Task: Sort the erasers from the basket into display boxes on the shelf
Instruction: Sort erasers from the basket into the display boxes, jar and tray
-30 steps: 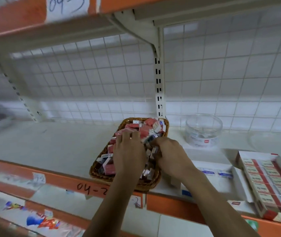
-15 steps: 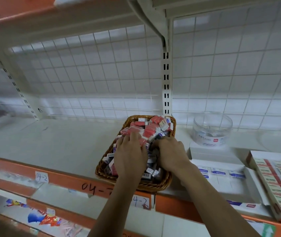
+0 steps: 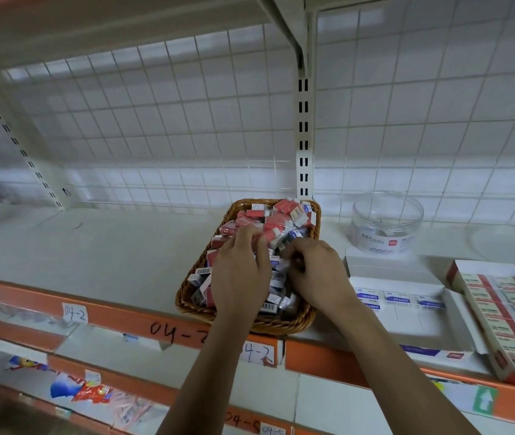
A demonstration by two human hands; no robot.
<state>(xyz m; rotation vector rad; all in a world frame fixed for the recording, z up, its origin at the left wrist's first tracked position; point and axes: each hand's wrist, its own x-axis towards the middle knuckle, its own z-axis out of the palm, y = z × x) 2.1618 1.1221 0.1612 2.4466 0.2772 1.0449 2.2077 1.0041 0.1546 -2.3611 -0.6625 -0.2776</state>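
Left hand rests open-fingered on the red and blue paper-sleeved erasers heaped in the brown wicker basket. The right hand digs in curled, grip unclear, nearer the white cardboard display box to its right.

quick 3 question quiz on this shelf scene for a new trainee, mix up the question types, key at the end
1. True or false: the left hand and right hand are both over the basket.
2. Fill in: seen from the aisle, the jar stands ___ the white box.
3. The erasers in the white box carry labels that are: A) blue B) green C) black.
Key: 1 true; 2 behind; 3 A.
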